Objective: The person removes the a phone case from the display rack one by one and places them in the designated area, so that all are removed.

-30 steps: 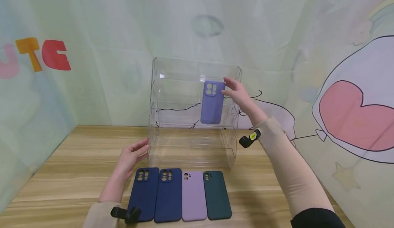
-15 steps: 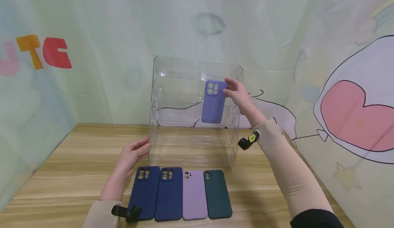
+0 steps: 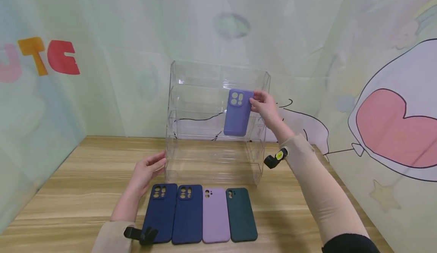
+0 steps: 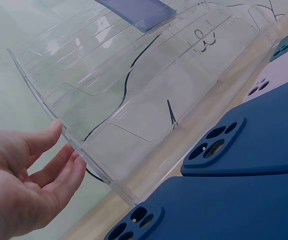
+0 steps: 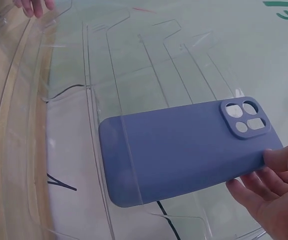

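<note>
A purple phone case [image 3: 238,116] stands upright at the right side of a clear acrylic tiered rack [image 3: 205,150]. Its lower end sits behind the clear front lip of one tier, as the right wrist view shows. My right hand [image 3: 267,109] pinches the case by its upper right edge, thumb [image 5: 277,159] in front and fingers behind. Low on the rack's left side, my left hand [image 3: 145,173] touches the side panel with thumb and fingertips, the fingers loosely bent.
In front of the rack lie two dark blue cases [image 3: 187,215], a lilac case [image 3: 216,217] and a dark green case [image 3: 241,217] in a row on the wooden table [image 3: 68,192]. A printed curtain [image 3: 126,55] hangs behind.
My right hand has lowered slightly, and its raised index finger has come down onto the purple case's edge. The case stays in nearly the same place. My left hand has not moved.
</note>
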`<state>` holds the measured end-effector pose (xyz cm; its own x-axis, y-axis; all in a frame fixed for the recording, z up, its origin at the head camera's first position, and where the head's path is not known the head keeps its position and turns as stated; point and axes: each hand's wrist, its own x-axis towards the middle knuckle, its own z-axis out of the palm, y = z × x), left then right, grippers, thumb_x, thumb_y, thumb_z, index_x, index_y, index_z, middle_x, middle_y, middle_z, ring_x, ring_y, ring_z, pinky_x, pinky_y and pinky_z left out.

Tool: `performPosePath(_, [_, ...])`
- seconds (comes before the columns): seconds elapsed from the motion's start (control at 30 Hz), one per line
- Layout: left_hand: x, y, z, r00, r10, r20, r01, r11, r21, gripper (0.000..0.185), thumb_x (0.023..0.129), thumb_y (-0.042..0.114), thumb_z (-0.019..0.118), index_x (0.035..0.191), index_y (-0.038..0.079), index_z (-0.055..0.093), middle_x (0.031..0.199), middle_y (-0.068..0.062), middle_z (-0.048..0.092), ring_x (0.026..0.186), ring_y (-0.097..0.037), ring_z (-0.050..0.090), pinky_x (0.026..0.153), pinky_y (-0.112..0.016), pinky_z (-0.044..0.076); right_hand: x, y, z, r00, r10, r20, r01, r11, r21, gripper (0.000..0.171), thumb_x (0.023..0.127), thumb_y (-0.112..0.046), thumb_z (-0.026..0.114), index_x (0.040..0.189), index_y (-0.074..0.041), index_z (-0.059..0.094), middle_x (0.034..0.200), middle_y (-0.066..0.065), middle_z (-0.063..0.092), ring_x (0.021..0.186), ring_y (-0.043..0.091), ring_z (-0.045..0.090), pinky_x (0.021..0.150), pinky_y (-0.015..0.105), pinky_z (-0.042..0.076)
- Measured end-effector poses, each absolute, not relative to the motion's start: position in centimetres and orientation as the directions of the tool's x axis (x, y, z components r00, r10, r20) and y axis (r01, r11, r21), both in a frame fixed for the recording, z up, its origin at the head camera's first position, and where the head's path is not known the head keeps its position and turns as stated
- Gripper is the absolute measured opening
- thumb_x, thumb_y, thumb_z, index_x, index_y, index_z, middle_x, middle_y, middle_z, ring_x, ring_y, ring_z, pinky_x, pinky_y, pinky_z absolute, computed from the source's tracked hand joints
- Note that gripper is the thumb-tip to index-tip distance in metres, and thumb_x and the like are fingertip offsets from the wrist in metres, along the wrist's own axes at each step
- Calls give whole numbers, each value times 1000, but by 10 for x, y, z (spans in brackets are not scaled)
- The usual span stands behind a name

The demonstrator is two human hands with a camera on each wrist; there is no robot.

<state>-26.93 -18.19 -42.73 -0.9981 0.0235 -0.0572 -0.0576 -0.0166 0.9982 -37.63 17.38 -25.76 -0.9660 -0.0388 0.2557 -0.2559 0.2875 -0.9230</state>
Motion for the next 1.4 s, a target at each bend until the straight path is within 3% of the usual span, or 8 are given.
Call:
performPosePath(0.23, [-270,-182,-428,-998,25,-56,-56,-18,998,56,100,20,58,147,-4,37,145,-11,48,96,11,59,91,-14,53,-374,176,-261,-964,-38,262,-262,284,-922,35,102,-8,50,134,4,48,118,14,56,100,17,58,96,40,56])
performPosePath(0.47, [-269,-183,-429,-998,23,-58,-59,-26,998,57,99,19,58,147,-4,37,133,0,55,99,8,60,91,-14,53,-375,175,-262,-962,-43,269,-271,270,-924,34,101,-6,50,134,5,47,114,12,55,99,17,59,94,39,57])
performPosePath(0.73, [-270,-183,-430,-998,17,-57,-57,-27,998,57,99,19,58,146,-5,37,138,-4,53,100,7,61,90,-14,53,-376,176,-263,-958,-47,283,-286,258,-923,34,101,-5,50,133,6,48,112,10,56,95,14,59,92,36,58])
performPosePath(1.07, [-272,-181,-431,-998,26,-56,-57,-24,998,56,100,18,57,146,-5,37,148,-15,45,100,8,61,90,-14,53,-373,183,-254,-936,-11,351,-346,197,-917,32,100,-1,50,129,10,48,96,-3,55,89,6,56,82,24,59])
performPosePath(1.4, [-273,-181,-432,-998,30,-61,-62,-15,998,56,100,19,57,147,-4,37,150,-17,41,99,9,60,90,-14,53,-365,192,-244,-929,-9,369,-362,208,-908,32,100,-3,51,130,9,49,97,-3,57,85,6,61,78,19,59])
